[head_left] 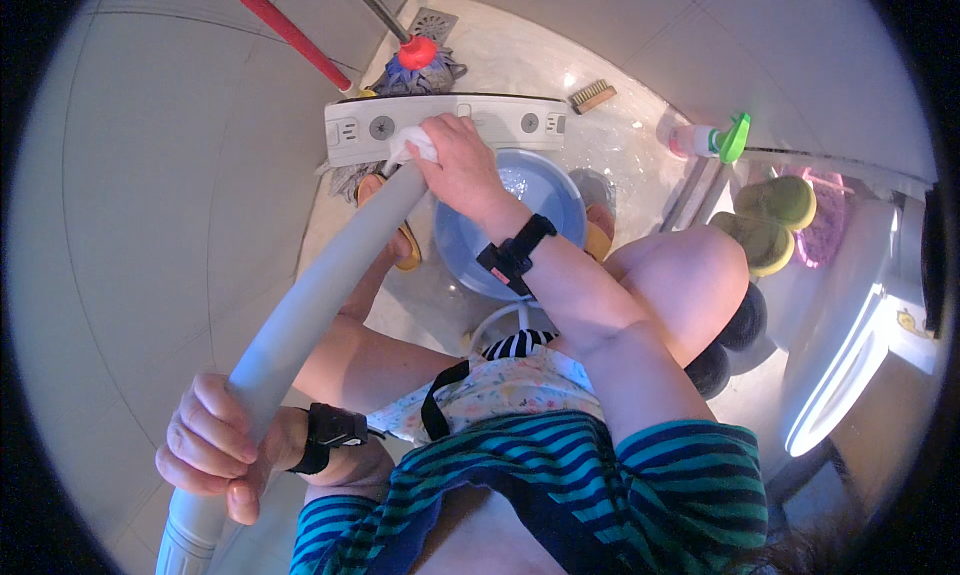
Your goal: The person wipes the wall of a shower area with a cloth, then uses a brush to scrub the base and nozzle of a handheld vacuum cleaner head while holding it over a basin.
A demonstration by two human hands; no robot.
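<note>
A long pale grey tube [325,290] slants from the lower left up toward the middle. My left hand [215,445] is wrapped round its lower part. Near the upper end, my right hand [462,165] presses a crumpled white cloth [415,143] against the tube. Just beyond lies a long white plastic panel [450,135] with round grilles and slots; whether it joins the tube is hidden by my hand and the cloth. Under my right forearm stands a blue basin [465,240] with water in it, between my feet.
A mop [420,65] and a red pole [285,30] lean at the far left near a floor drain [432,25]. A brush [592,96] lies on the wet floor. To the right are a green-topped spray bottle [715,140], green slippers [765,225] and a white toilet [850,325].
</note>
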